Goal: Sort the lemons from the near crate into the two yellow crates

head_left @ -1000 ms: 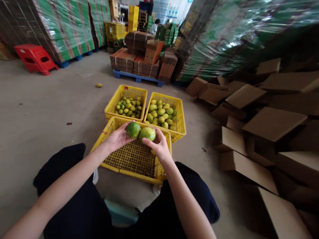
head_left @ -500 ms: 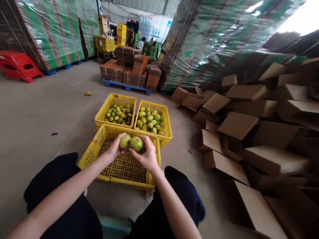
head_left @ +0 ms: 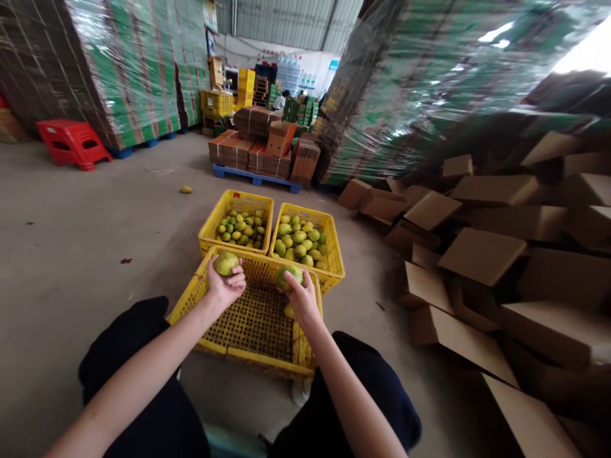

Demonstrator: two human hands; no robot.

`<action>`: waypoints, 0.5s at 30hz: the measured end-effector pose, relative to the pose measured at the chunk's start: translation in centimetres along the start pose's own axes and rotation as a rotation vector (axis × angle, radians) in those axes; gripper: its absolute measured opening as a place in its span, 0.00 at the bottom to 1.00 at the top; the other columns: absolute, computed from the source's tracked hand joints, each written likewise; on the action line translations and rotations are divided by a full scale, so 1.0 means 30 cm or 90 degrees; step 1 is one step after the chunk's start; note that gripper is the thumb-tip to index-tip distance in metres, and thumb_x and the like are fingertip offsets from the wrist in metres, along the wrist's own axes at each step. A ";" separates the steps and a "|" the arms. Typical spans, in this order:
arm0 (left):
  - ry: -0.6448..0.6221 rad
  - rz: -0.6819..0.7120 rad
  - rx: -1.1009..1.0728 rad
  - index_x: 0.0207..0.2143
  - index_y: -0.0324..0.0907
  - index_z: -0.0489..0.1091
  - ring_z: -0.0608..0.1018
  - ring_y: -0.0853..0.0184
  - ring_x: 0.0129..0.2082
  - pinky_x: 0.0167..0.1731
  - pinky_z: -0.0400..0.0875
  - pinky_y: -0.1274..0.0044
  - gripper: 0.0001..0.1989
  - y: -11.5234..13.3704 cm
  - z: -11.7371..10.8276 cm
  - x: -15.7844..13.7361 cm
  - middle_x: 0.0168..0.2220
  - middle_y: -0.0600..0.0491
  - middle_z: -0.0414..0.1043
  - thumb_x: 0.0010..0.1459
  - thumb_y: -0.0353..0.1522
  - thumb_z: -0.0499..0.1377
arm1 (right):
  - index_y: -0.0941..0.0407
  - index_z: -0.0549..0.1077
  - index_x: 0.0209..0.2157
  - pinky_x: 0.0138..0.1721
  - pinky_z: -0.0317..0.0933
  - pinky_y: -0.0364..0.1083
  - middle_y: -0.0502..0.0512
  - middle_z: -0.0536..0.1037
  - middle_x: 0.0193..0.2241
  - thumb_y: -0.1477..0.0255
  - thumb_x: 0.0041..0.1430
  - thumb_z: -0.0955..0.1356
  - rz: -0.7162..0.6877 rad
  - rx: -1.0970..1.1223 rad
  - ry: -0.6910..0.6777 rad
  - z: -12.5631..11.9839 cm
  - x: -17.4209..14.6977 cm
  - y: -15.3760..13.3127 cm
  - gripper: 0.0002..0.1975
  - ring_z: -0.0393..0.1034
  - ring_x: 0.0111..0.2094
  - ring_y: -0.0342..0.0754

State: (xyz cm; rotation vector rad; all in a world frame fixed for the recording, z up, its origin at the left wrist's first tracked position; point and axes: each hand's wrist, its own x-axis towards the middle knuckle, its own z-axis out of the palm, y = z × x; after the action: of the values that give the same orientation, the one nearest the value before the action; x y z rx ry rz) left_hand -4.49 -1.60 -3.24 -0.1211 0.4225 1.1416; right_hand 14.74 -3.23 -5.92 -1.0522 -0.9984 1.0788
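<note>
My left hand (head_left: 226,284) is closed around a yellow-green lemon (head_left: 226,263), held above the left side of the near yellow crate (head_left: 258,367). My right hand (head_left: 301,298) grips a greener lemon (head_left: 281,278) by its fingertips over the crate's right side. Below that hand, partly hidden by it, a yellow lemon (head_left: 288,311) shows inside the near crate. Just beyond stand two more yellow crates: the left one (head_left: 210,230) holds several small green and yellow lemons (head_left: 241,229), and the right one (head_left: 337,254) holds larger ones (head_left: 300,238).
Loose cardboard boxes (head_left: 482,254) are heaped along the right. Ahead, flattened cartons (head_left: 251,152) sit on a blue pallet (head_left: 258,179). A red stool (head_left: 74,143) stands far left, near wrapped stacks (head_left: 138,70). One lemon (head_left: 186,189) lies on the floor. A person (head_left: 281,100) is in the background.
My hands have moved apart, each still with its lemon; the two lemons were side by side before. The yellow lemon in the near crate has come into sight. The view has shifted left and up.
</note>
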 end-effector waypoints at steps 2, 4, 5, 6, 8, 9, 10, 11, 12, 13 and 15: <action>0.006 0.001 -0.022 0.33 0.36 0.68 0.58 0.78 0.08 0.10 0.52 0.85 0.25 0.011 -0.010 -0.003 0.16 0.58 0.61 0.63 0.47 0.44 | 0.51 0.66 0.34 0.28 0.66 0.45 0.48 0.73 0.30 0.52 0.51 0.72 0.047 0.095 0.044 0.000 0.021 0.010 0.19 0.69 0.29 0.46; 0.003 0.001 -0.029 0.33 0.36 0.68 0.59 0.77 0.09 0.10 0.52 0.85 0.24 0.019 -0.020 -0.007 0.16 0.58 0.61 0.63 0.46 0.45 | 0.51 0.67 0.32 0.27 0.66 0.46 0.49 0.74 0.29 0.50 0.51 0.70 0.069 0.158 0.083 -0.008 0.044 0.011 0.20 0.70 0.28 0.46; -0.001 0.001 -0.029 0.33 0.36 0.68 0.59 0.77 0.09 0.10 0.53 0.85 0.24 0.023 -0.023 -0.010 0.16 0.57 0.61 0.63 0.46 0.45 | 0.51 0.68 0.32 0.27 0.66 0.46 0.49 0.75 0.28 0.49 0.51 0.70 0.075 0.183 0.095 -0.015 0.054 0.008 0.20 0.69 0.27 0.46; -0.005 0.001 -0.029 0.34 0.36 0.69 0.59 0.77 0.09 0.10 0.53 0.85 0.24 0.027 -0.026 -0.014 0.16 0.57 0.61 0.62 0.47 0.45 | 0.51 0.68 0.31 0.26 0.66 0.46 0.49 0.75 0.27 0.48 0.51 0.69 0.084 0.207 0.100 -0.023 0.062 0.003 0.21 0.69 0.26 0.46; -0.022 -0.008 -0.019 0.34 0.35 0.69 0.59 0.77 0.09 0.10 0.53 0.85 0.25 0.036 -0.028 -0.025 0.16 0.58 0.61 0.62 0.47 0.45 | 0.51 0.69 0.31 0.27 0.67 0.48 0.50 0.76 0.26 0.47 0.51 0.68 0.104 0.247 0.090 -0.036 0.068 -0.012 0.21 0.69 0.25 0.47; -0.036 -0.018 -0.007 0.34 0.35 0.69 0.58 0.77 0.09 0.10 0.54 0.85 0.25 0.039 -0.027 -0.032 0.15 0.58 0.60 0.62 0.47 0.45 | 0.51 0.69 0.31 0.28 0.68 0.49 0.51 0.76 0.27 0.47 0.51 0.68 0.116 0.262 0.074 -0.038 0.067 -0.020 0.21 0.70 0.26 0.48; -0.055 -0.029 0.012 0.33 0.35 0.70 0.58 0.77 0.09 0.10 0.54 0.85 0.25 0.042 -0.025 -0.039 0.14 0.59 0.58 0.62 0.48 0.46 | 0.51 0.70 0.31 0.29 0.69 0.51 0.52 0.77 0.27 0.47 0.52 0.67 0.127 0.272 0.053 -0.037 0.062 -0.028 0.21 0.71 0.27 0.50; -0.078 -0.040 0.036 0.32 0.35 0.70 0.57 0.77 0.09 0.10 0.53 0.85 0.26 0.044 -0.023 -0.047 0.13 0.59 0.57 0.62 0.48 0.46 | 0.52 0.70 0.32 0.31 0.70 0.53 0.53 0.77 0.28 0.49 0.52 0.67 0.137 0.278 0.027 -0.032 0.056 -0.034 0.20 0.72 0.29 0.51; -0.102 -0.049 0.066 0.31 0.35 0.70 0.56 0.77 0.08 0.10 0.53 0.84 0.26 0.045 -0.019 -0.054 0.12 0.60 0.55 0.62 0.48 0.46 | 0.52 0.70 0.32 0.33 0.70 0.54 0.54 0.77 0.29 0.50 0.51 0.67 0.144 0.279 0.000 -0.025 0.048 -0.039 0.19 0.73 0.30 0.53; -0.125 -0.050 0.095 0.30 0.35 0.70 0.56 0.77 0.08 0.11 0.53 0.84 0.26 0.044 -0.015 -0.061 0.11 0.60 0.54 0.62 0.48 0.46 | 0.52 0.71 0.32 0.34 0.70 0.55 0.54 0.77 0.29 0.51 0.51 0.67 0.150 0.275 -0.028 -0.014 0.039 -0.042 0.18 0.73 0.31 0.54; -0.157 -0.029 0.151 0.29 0.35 0.71 0.57 0.76 0.09 0.11 0.53 0.84 0.27 0.039 -0.005 -0.067 0.11 0.59 0.54 0.61 0.49 0.47 | 0.52 0.70 0.33 0.33 0.70 0.56 0.55 0.77 0.29 0.51 0.50 0.68 0.152 0.242 -0.081 0.009 0.021 -0.045 0.19 0.73 0.30 0.54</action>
State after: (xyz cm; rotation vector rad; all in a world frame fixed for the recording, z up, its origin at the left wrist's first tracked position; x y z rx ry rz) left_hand -6.29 -2.87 -2.44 0.2153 0.3302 1.0381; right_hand 14.84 -2.77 -4.49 -0.8105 -0.7373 1.4802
